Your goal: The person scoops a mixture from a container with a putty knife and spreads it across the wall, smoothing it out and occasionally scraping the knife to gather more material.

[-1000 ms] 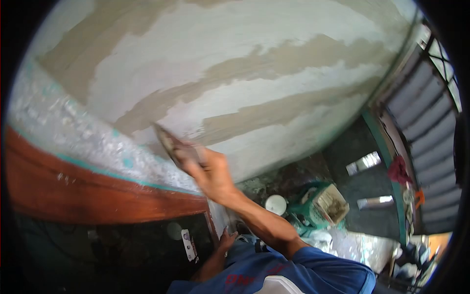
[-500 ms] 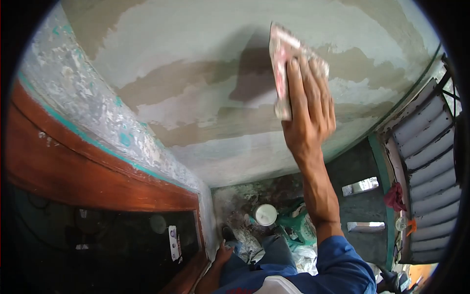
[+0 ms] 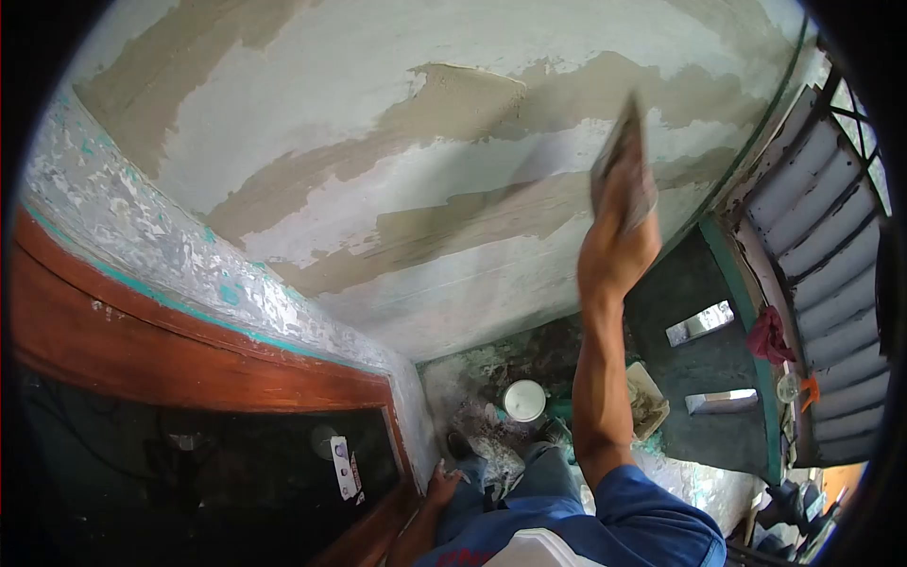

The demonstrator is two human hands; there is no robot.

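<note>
Reddish-brown wood framing (image 3: pixel 189 350) is seen at far left, set above a dark, glossy pane (image 3: pixel 217 472) and bordered by a thin turquoise line. Beside it runs a strip of rough grey plaster (image 3: pixel 161 227), chipped and flecked with turquoise. The broad pale wall (image 3: pixel 312 104) is crossed by irregular bands of tan filler (image 3: pixel 453 104). Below, near the lower end of the framing, the left hand (image 3: pixel 442 484) is held low by the person's leg; whether its fingers are spread or bent cannot be told at this size. A round white bucket (image 3: pixel 524 401) is pictured on the stained floor, just right of the shoes. At right of center, a flat, pointed scraper smeared with filler (image 3: pixel 625 151) is gripped in the right hand (image 3: pixel 619 250), fingers closed along it, and is raised before the wall; contact cannot be told through the blur. Beyond the forearm, a grimy, pale rectangular container (image 3: pixel 647 402) is partly shown. Farther right, a crumpled maroon cloth (image 3: pixel 771 335) is hung beside a grey corrugated panel (image 3: pixel 831 274), above an orange spray trigger (image 3: pixel 809 389).
</note>
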